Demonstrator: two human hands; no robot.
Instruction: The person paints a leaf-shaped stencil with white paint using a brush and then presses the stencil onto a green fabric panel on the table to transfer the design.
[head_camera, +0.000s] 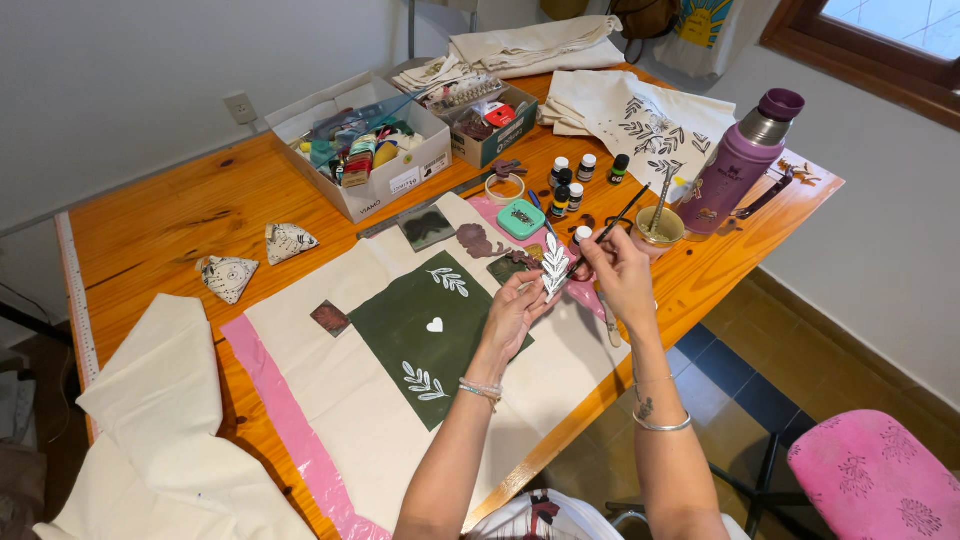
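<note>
Six little paint bottles (572, 182) just past the right hand (622, 275), two cardboard boxes (362, 145) further back, two folded paper triangles (257, 260) well left of the left hand (515, 312).

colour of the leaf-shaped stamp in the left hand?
White-coated leaf-shaped stamp; head view.

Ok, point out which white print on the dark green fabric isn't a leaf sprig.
The small white heart in the middle of the dark green fabric; the prints above and below are leaf sprigs.
</note>
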